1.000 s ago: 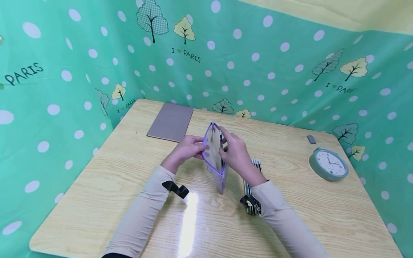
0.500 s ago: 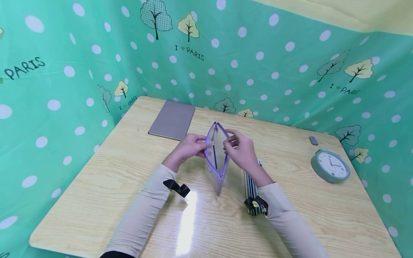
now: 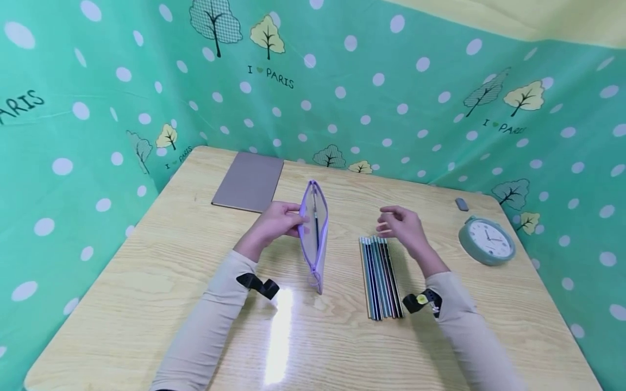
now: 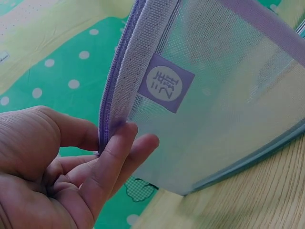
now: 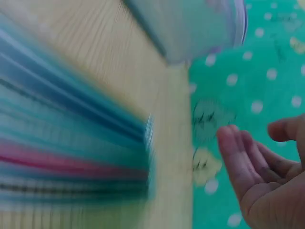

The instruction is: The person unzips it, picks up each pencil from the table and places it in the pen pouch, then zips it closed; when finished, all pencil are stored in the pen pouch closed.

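Observation:
My left hand pinches the zipped edge of a purple mesh pencil pouch, which stands on edge on the table with its mouth spread. Inside the pouch, a dark pencil leans lengthwise. In the left wrist view the thumb is on one side of the zipper and the fingers on the other, beside a square label. My right hand is held over the far ends of a row of several pencils, fingers loosely bent and holding nothing. The right wrist view shows the pencils blurred, apart from the fingers.
A grey-brown notebook lies at the table's back left. Toward the right edge stand a green round clock and a small grey eraser-like block. A polka-dot curtain hangs behind the wooden table.
My right hand first had a pencil in the pouch's mouth, let go of it inside, then moved right to above the pencil row. The left hand keeps its pinch; the pouch's mouth has narrowed.

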Tool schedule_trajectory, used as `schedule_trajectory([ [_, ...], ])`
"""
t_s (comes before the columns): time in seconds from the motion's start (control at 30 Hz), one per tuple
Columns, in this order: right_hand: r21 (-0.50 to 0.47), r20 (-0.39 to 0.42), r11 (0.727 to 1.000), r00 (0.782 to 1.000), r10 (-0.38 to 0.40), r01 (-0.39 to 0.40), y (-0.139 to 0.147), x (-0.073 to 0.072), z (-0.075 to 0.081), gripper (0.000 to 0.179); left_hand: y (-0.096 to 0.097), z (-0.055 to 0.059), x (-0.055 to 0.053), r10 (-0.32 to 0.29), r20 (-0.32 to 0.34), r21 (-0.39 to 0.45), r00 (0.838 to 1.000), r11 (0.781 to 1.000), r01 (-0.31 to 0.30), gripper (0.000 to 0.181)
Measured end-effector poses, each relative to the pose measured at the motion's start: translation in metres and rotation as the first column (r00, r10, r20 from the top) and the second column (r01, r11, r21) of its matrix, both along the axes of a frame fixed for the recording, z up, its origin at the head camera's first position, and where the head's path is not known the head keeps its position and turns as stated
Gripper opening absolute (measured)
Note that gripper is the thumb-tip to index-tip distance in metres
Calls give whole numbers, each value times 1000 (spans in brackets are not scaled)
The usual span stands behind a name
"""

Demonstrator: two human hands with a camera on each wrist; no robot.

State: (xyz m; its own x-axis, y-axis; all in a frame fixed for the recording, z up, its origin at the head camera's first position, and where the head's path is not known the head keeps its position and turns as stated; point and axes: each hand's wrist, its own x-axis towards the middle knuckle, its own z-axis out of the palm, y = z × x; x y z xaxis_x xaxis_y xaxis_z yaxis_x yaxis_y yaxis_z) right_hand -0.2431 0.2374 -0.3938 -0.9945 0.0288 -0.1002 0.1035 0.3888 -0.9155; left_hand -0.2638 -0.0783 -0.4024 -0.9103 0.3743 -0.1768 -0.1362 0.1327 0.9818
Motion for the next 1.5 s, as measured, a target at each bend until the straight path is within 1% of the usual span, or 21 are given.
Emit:
schedule_trajectory([
  [0.1, 118, 72, 992, 997, 30, -39, 20, 3, -5, 47, 0, 0, -1, 1, 4, -4, 1000, 1000, -1, 44],
  [0.17, 189, 119, 980, 992, 45, -67, 29, 5, -11, 47, 0, 0, -1, 0, 7, -4, 1000, 1000, 0, 43],
  [0.23, 260, 144, 961, 988, 55, -92, 35, 6, -17, 45, 0, 0, -1, -2, 9, -2, 1000, 1000, 2, 43],
  [0.3, 329, 149, 939, 987, 56, -103, 39, 7, -25, 42, -1, 0, -2, -2, 7, -3, 1000, 1000, 2, 43],
  [0.43, 436, 126, 893, 990, 59, -109, 40, 9, -36, 37, -2, -1, -3, 0, 2, -12, 1000, 1000, 0, 44],
  [0.47, 454, 121, 884, 991, 63, -112, 40, 10, -38, 37, -2, -1, -3, 0, 0, -15, 1000, 1000, 0, 44],
  [0.57, 469, 116, 876, 991, 62, -110, 38, 12, -40, 34, -3, 0, -3, -3, -6, -25, 1000, 1000, 3, 44],
  [0.7, 472, 121, 877, 992, 39, -93, 34, 13, -42, 32, -3, 2, -3, -13, -5, -38, 1000, 999, 12, 45],
  [0.8, 509, 111, 856, 993, 34, -87, 29, 14, -43, 31, -4, 3, -2, -12, -3, -39, 1000, 999, 11, 45],
  [0.93, 586, 72, 807, 997, 35, -71, 25, 15, -44, 31, -5, 2, -2, -6, 1, -23, 1000, 1000, 6, 44],
  [1.03, 606, 66, 793, 997, 26, -61, 24, 15, -44, 31, -4, 0, -3, -6, 6, -16, 1000, 1000, 6, 45],
  [1.07, 603, 67, 795, 997, 25, -61, 24, 15, -44, 31, -4, 0, -3, -2, 9, -19, 1000, 1000, 3, 45],
  [1.13, 575, 79, 816, 997, 19, -61, 25, 14, -44, 32, -4, -1, -3, 4, 11, -21, 1000, 1000, -4, 46],
  [1.27, 468, 101, 883, 995, -23, -27, 31, 12, -38, 35, -4, -2, -2, 12, 11, -21, 1000, 1000, -12, 45],
  [1.3, 428, 110, 904, 993, -36, -14, 33, 12, -36, 37, -4, -2, -2, 10, 11, -20, 1000, 1000, -10, 45],
  [1.4, 318, 102, 947, 992, -81, 44, 38, 12, -25, 40, -3, -2, -1, 12, 20, -18, 1000, 1000, -12, 44],
  [1.5, 200, 64, 973, 990, -126, 111, 40, 12, -11, 43, -2, 0, 0, 13, 19, -19, 1000, 1000, -13, 44],
])
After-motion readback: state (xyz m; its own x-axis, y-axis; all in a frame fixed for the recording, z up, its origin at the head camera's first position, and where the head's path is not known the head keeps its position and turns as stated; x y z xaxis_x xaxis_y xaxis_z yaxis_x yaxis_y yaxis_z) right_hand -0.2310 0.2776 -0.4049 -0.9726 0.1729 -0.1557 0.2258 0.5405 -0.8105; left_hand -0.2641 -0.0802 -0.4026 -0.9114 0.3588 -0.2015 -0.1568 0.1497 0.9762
